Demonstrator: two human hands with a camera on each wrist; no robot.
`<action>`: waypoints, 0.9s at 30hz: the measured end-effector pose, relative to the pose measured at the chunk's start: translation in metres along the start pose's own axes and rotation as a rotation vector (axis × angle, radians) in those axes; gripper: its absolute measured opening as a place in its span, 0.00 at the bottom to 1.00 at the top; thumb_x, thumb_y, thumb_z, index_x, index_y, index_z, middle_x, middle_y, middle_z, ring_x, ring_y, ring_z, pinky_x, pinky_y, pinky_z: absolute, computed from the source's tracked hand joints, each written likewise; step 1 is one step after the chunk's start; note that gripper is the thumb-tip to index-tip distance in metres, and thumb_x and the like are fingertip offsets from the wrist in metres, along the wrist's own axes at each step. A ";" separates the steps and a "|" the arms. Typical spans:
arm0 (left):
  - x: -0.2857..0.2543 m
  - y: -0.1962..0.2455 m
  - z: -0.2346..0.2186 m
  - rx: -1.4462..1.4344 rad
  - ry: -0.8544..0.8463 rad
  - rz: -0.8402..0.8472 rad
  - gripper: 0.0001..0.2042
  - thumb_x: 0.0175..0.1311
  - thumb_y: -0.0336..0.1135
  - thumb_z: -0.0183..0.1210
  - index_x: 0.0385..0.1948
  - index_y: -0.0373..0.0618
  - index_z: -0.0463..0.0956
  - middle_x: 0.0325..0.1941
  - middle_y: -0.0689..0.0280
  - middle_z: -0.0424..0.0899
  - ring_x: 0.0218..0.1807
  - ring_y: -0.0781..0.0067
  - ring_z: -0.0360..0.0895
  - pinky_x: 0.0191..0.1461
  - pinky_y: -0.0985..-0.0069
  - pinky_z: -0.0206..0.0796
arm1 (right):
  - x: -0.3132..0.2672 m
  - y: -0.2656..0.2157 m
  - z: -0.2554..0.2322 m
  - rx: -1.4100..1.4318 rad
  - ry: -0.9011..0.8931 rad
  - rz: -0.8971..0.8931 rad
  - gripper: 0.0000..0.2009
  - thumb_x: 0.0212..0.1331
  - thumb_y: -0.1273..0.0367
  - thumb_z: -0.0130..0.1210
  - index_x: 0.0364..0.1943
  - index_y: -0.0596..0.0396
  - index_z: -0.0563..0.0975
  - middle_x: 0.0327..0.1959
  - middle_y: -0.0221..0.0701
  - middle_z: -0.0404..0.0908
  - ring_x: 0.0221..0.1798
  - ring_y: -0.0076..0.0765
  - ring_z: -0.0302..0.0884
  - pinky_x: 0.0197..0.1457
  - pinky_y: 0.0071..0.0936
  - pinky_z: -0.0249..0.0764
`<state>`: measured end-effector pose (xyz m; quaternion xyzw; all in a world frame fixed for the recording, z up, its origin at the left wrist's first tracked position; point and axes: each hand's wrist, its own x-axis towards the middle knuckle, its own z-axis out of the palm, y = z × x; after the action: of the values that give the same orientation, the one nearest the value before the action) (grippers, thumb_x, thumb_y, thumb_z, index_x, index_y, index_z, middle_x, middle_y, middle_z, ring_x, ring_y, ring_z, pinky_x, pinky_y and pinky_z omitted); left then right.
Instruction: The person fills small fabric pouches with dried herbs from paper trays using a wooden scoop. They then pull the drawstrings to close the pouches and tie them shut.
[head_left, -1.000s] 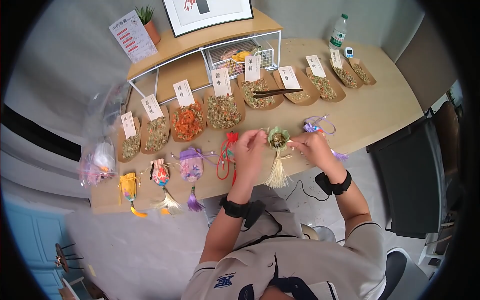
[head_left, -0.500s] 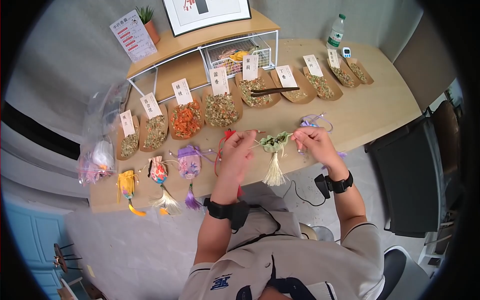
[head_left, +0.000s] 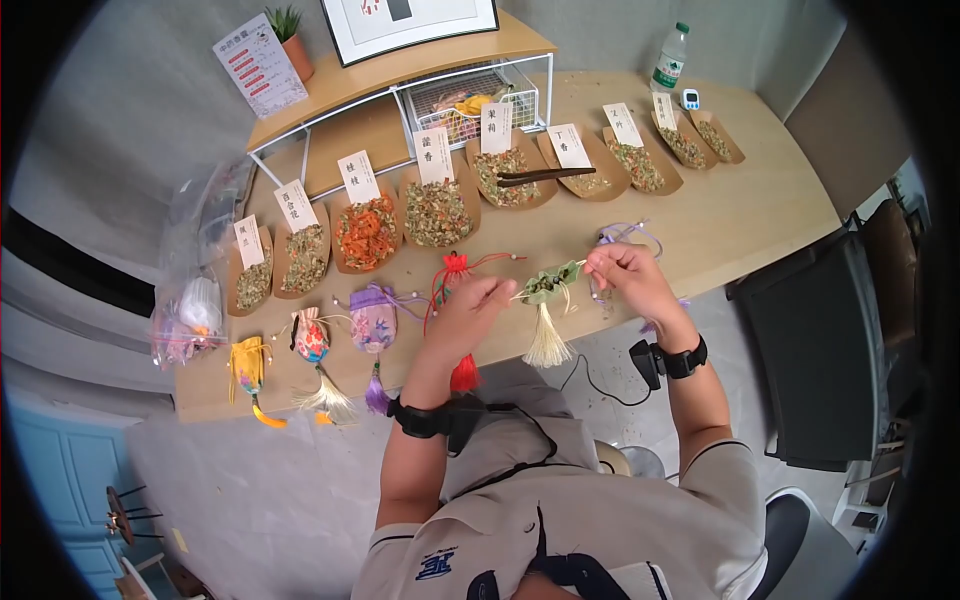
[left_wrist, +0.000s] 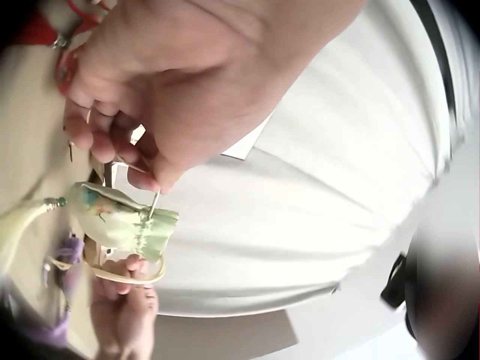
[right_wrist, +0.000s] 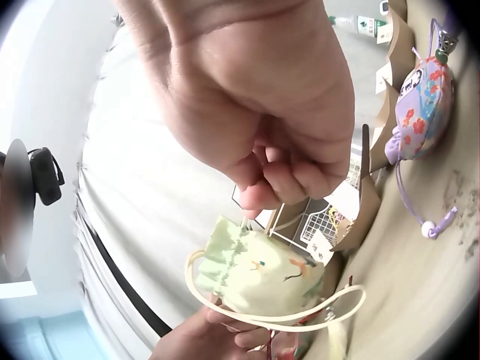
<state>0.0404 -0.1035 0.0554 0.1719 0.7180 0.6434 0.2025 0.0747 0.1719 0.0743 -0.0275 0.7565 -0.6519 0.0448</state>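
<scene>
A pale green drawstring pouch [head_left: 547, 287], embroidered and with a cream tassel [head_left: 547, 340], hangs between the two hands above the table's front edge. Its mouth is drawn narrow, and ruffled gathers [right_wrist: 217, 259] show in the right wrist view. On one side my left hand [head_left: 470, 318] pinches a drawstring end between thumb and finger; the cord [left_wrist: 155, 202] runs taut to the neck. My right hand [head_left: 632, 280] pinches the cord on the opposite side. A loose cream cord loop [right_wrist: 352, 304] dangles beside the pouch. Behind the left hand lies a red pouch [head_left: 455, 265], partly hidden.
Yellow [head_left: 248, 365], patterned [head_left: 311, 338] and purple [head_left: 373, 322] pouches line the front left; another purple pouch [right_wrist: 424, 105] lies beyond my right hand. Labelled paper trays of dried herbs [head_left: 437, 212] stand behind, with dark tongs [head_left: 545, 177] across two. A bottle [head_left: 670, 60] stands at the back.
My hands have drawn apart, the left one moving left and toward the body. The green pouch's round open mouth has narrowed into gathers. More of the red pouch shows.
</scene>
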 end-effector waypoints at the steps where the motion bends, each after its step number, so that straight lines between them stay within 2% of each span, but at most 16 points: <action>1: -0.002 0.001 -0.002 -0.141 -0.016 -0.063 0.13 0.73 0.41 0.57 0.34 0.40 0.77 0.27 0.74 0.72 0.31 0.84 0.66 0.36 0.80 0.59 | 0.000 0.001 -0.003 -0.026 -0.016 -0.006 0.12 0.72 0.66 0.54 0.36 0.59 0.82 0.23 0.19 0.74 0.28 0.13 0.66 0.32 0.17 0.62; 3: -0.006 0.002 -0.007 -0.423 -0.046 -0.188 0.11 0.75 0.42 0.54 0.35 0.44 0.74 0.31 0.74 0.71 0.33 0.81 0.67 0.41 0.80 0.62 | -0.001 0.003 -0.011 -0.095 -0.025 -0.061 0.11 0.71 0.67 0.54 0.36 0.61 0.82 0.23 0.19 0.73 0.28 0.14 0.65 0.32 0.18 0.63; 6: -0.007 -0.014 -0.023 -0.898 -0.075 -0.194 0.09 0.75 0.40 0.53 0.39 0.46 0.74 0.32 0.75 0.70 0.34 0.80 0.66 0.43 0.81 0.61 | -0.006 0.004 -0.019 -0.106 -0.048 -0.075 0.11 0.71 0.68 0.54 0.35 0.62 0.82 0.23 0.20 0.73 0.29 0.15 0.65 0.33 0.18 0.63; 9: -0.011 -0.017 -0.022 -1.024 -0.085 -0.238 0.08 0.75 0.39 0.53 0.38 0.47 0.74 0.34 0.75 0.70 0.34 0.80 0.66 0.42 0.81 0.62 | -0.011 0.007 -0.021 -0.121 -0.034 -0.075 0.11 0.70 0.69 0.55 0.34 0.62 0.82 0.23 0.20 0.73 0.28 0.15 0.65 0.32 0.19 0.62; 12: -0.020 -0.011 -0.014 -0.795 0.080 -0.282 0.09 0.74 0.38 0.56 0.33 0.45 0.76 0.26 0.75 0.69 0.30 0.84 0.67 0.35 0.82 0.61 | -0.023 0.007 -0.026 -0.182 -0.057 0.002 0.11 0.70 0.69 0.55 0.33 0.61 0.83 0.22 0.19 0.72 0.27 0.15 0.64 0.30 0.18 0.61; 15: -0.038 0.001 -0.022 -0.216 -0.055 -0.181 0.07 0.74 0.36 0.55 0.34 0.46 0.76 0.27 0.76 0.71 0.26 0.84 0.66 0.30 0.83 0.60 | -0.041 -0.003 -0.036 -0.178 -0.117 0.073 0.11 0.69 0.68 0.56 0.32 0.60 0.83 0.20 0.19 0.72 0.25 0.14 0.64 0.29 0.18 0.60; 18: -0.042 0.016 -0.015 -0.213 -0.090 -0.141 0.07 0.72 0.34 0.56 0.32 0.45 0.77 0.24 0.76 0.72 0.23 0.86 0.65 0.27 0.84 0.57 | -0.044 -0.014 -0.041 -0.191 -0.148 0.087 0.10 0.69 0.70 0.55 0.31 0.60 0.82 0.19 0.20 0.72 0.24 0.14 0.64 0.27 0.19 0.59; 21: -0.023 0.006 -0.019 -0.123 -0.093 -0.201 0.10 0.69 0.37 0.61 0.33 0.39 0.80 0.22 0.75 0.71 0.24 0.86 0.67 0.28 0.83 0.59 | -0.024 -0.013 -0.044 -0.291 -0.171 0.056 0.10 0.69 0.70 0.55 0.31 0.61 0.82 0.19 0.21 0.73 0.24 0.15 0.65 0.27 0.20 0.61; 24: -0.002 0.000 -0.011 0.176 0.097 -0.020 0.09 0.65 0.35 0.63 0.33 0.37 0.81 0.25 0.70 0.75 0.27 0.81 0.71 0.32 0.78 0.64 | 0.003 -0.003 -0.043 -0.455 -0.132 -0.011 0.11 0.68 0.69 0.56 0.31 0.62 0.82 0.18 0.27 0.75 0.23 0.19 0.69 0.28 0.24 0.64; 27: 0.017 0.002 -0.007 0.441 0.164 0.119 0.08 0.63 0.35 0.65 0.32 0.39 0.80 0.26 0.68 0.75 0.26 0.79 0.71 0.31 0.76 0.63 | 0.026 -0.005 -0.040 -0.694 -0.083 -0.078 0.11 0.67 0.68 0.56 0.31 0.62 0.83 0.19 0.37 0.79 0.22 0.29 0.76 0.29 0.29 0.69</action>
<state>0.0225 -0.1004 0.0565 0.2011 0.8438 0.4936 0.0627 0.0446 0.2078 0.0841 -0.0964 0.9289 -0.3556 0.0384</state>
